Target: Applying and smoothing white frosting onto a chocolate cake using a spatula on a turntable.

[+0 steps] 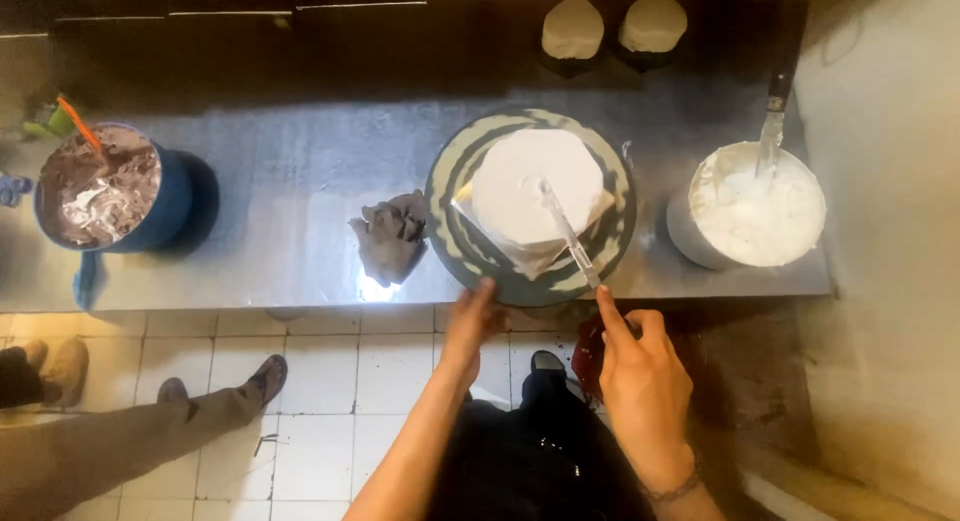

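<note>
White-frosted, one cake (535, 186) sits on one turntable (452, 181) mid-counter, the right hand (640, 366) closed around one spatula (568, 233) lying across it, the left hand (473, 316) fingertips on the near rim, between one blue bucket (165, 206) left, one white bowl (755, 211) right.

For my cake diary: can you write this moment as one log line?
right hand: holds spatula on white cake | left hand: touches turntable rim | nearby: cream bucket, crumpled cloth
</note>
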